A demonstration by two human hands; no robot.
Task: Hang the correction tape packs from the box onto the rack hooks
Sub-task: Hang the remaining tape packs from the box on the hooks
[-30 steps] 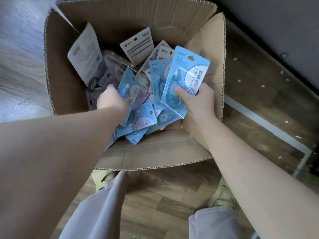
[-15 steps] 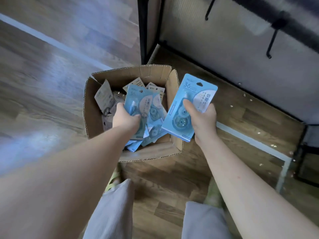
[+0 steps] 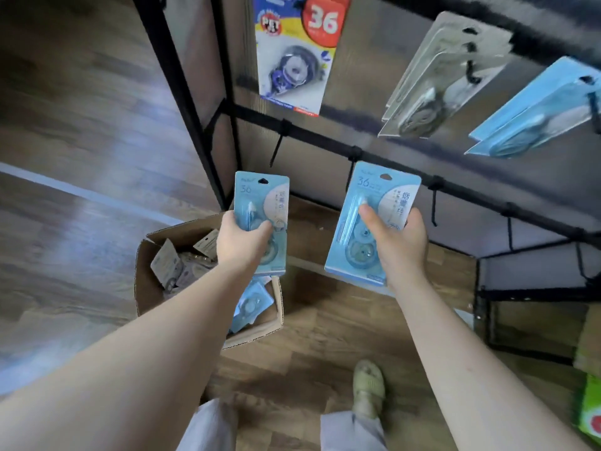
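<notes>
My left hand (image 3: 242, 240) grips a light blue correction tape pack (image 3: 262, 203) upright, above the open cardboard box (image 3: 144, 288). My right hand (image 3: 398, 245) grips a second, larger-looking blue pack (image 3: 374, 203), thumb across its front. Both packs sit just below the black rack bar (image 3: 325, 138) and its empty hooks (image 3: 278, 148). The right pack's hang hole lies close to a hook (image 3: 350, 172). More blue and grey packs remain in the box (image 3: 250, 302).
Hung on upper hooks are a white-and-red pack (image 3: 292, 56), grey packs (image 3: 445, 76) and blue packs (image 3: 533, 112). Further empty hooks (image 3: 434, 205) run along the bar to the right. Wooden floor, my slippered foot (image 3: 369, 387), and a green item (image 3: 590, 408) at the right edge.
Both hands have lifted their packs out of the box and up to the rack's lower bar. The view has tilted upward, bringing hooks and hanging packs into sight.
</notes>
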